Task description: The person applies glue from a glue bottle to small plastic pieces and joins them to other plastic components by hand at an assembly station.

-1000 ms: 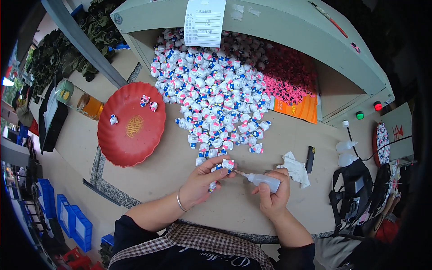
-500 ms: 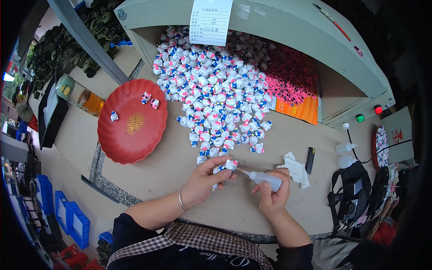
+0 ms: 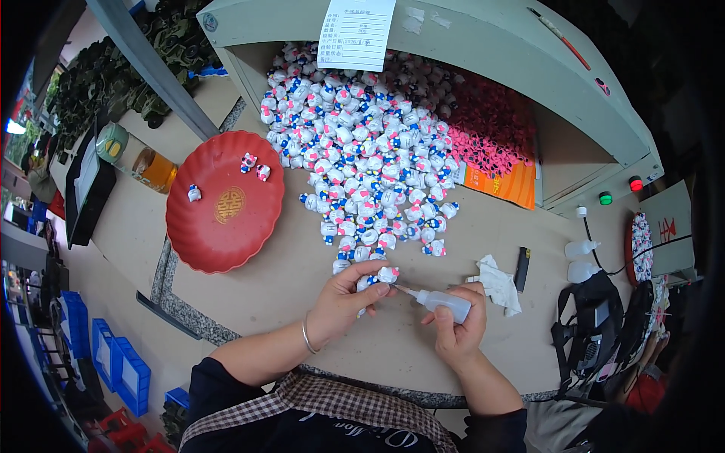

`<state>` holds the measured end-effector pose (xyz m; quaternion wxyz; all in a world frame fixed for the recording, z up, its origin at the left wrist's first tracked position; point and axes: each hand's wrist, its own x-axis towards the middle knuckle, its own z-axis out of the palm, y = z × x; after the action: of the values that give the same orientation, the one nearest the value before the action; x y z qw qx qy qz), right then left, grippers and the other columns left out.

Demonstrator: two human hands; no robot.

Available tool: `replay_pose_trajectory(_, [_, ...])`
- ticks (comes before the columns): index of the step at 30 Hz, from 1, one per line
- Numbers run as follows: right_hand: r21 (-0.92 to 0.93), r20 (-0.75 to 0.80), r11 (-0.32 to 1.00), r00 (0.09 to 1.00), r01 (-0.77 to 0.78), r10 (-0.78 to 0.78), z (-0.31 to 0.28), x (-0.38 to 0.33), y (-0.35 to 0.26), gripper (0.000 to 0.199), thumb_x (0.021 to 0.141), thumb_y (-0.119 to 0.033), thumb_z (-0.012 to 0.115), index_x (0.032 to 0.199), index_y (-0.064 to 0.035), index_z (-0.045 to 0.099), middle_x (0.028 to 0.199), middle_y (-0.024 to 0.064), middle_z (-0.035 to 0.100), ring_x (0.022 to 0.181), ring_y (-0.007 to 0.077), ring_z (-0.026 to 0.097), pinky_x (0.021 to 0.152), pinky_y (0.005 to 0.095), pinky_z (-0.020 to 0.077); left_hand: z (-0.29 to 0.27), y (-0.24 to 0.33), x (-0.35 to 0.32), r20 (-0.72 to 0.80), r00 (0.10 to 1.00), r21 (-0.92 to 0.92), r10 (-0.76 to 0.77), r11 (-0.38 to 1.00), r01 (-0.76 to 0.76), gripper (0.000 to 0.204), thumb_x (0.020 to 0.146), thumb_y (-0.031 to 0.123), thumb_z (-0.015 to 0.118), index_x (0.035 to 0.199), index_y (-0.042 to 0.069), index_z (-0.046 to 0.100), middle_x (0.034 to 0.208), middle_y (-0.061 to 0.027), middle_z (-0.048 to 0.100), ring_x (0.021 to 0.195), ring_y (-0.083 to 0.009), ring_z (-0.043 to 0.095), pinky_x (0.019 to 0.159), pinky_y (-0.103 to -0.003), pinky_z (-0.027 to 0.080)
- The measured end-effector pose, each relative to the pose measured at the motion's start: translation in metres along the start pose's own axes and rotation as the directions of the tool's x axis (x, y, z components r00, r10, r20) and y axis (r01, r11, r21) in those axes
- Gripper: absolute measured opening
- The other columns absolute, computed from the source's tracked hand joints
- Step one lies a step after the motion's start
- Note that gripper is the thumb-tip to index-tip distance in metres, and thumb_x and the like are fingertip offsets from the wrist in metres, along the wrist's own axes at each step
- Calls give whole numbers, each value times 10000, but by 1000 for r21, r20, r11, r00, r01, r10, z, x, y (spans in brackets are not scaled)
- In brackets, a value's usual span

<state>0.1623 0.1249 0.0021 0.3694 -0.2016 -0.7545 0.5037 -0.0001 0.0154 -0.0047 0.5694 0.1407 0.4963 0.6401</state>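
**Translucent white plastic squeeze bottle (image 3: 447, 305) points at a small white cat-shaped figurine (image 3: 387, 275)**

The right hand (image 3: 458, 328) is closed around the squeeze bottle, its fingers wrapped over the base end and the thumb along the near side. The bottle lies nearly level across the view, its long axis running from near right to far left. Its thin nozzle (image 3: 404, 288) points left and slightly far, ending right at the figurine; whether the tip touches cannot be told.

The left hand (image 3: 343, 298), wearing a silver-coloured bangle (image 3: 306, 332), pinches the figurine between thumb and fingers, with little gap between them. The figurine's white head faces out at the fingertips, a pink spot on its far right side; the fingers hide the rest, so its full long axis is unclear. More white-and-blue pieces show within the same hand.

Both hands are over the beige worktop (image 3: 385, 355), near the middle. Just beyond the left hand spreads a large heap of white, blue and pink figurines (image 3: 362, 166), reaching far into a grey-green shelf unit (image 3: 483, 45). To the left sits a red scalloped dish (image 3: 200, 241) bearing three small pieces. Right of the bottle lie a crumpled white tissue (image 3: 496, 285) and a slim black object (image 3: 522, 269).
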Motion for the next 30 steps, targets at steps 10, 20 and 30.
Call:
replay_pose_trajectory(10, [455, -146, 856, 927, -247, 345, -4, 6, -6, 212, 823, -39, 499, 994, 13, 385, 967, 108, 406, 700, 156, 560, 561, 262, 525, 2, 0, 3, 16, 1000, 7, 6, 1000, -6, 346, 826, 76, 549, 1163, 71, 473, 1020, -35, 571, 887, -130, 586, 553, -193, 433])
replay_pose_trajectory(20, [294, -121, 857, 873, -423, 473, -51, 72, 14, 141, 812, -7, 492, 950, -9, 460, 843, 54, 541, 770, 145, 578, 585, 264, 504, -1, 3, 3, 15, 999, 18, -50, 999, 50, 347, 815, 70, 548, 1149, 41, 458, 1016, -62, 549, 866, -148, 582, 523, -209, 426])
replay_pose_trajectory(30, [-877, -184, 435, 979, -205, 91, -51, 168, 84, 181, 753, -123, 577, 873, 9, 543, 959, 191, 539, 745, 374, 556, 645, 446, 443, 0, 4, 0, 56, 998, 4, -32, 999, 32, 370, 817, 90, 544, 1167, 26, 440, 1000, -62, 544, 864, -150, 575, 530, -218, 422])
